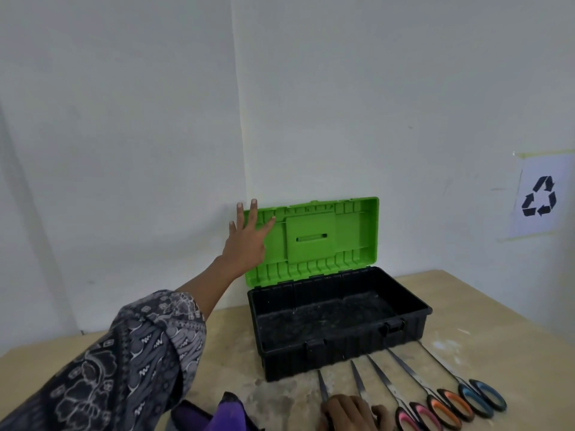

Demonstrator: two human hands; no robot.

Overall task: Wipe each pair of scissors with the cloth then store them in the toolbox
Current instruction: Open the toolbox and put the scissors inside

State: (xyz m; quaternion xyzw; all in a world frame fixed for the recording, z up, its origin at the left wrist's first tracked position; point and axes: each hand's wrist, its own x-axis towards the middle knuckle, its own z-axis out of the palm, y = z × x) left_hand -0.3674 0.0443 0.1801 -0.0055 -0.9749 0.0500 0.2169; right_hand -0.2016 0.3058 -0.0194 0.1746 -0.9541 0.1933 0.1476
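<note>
A toolbox stands open near the wall: a black base [339, 356] with nothing inside and a green lid [320, 241] upright. My left hand [245, 241] is raised with fingers spread flat against the lid's left part. Several pairs of scissors lie in a row in front of the box, blades pointing at it: pink-handled [417, 415], orange-handled [451, 405] and blue-handled [482, 396]. My right hand [351, 412] is curled over the handles of the two leftmost pairs [361, 384], hiding them. A purple cloth [227, 413] lies at the bottom edge.
The beige table [485, 306] sits in a corner of white walls, with its right edge running off past the box. A paper recycling sign [539, 197] is taped to the right wall. My patterned sleeve [130, 362] crosses the table's left side.
</note>
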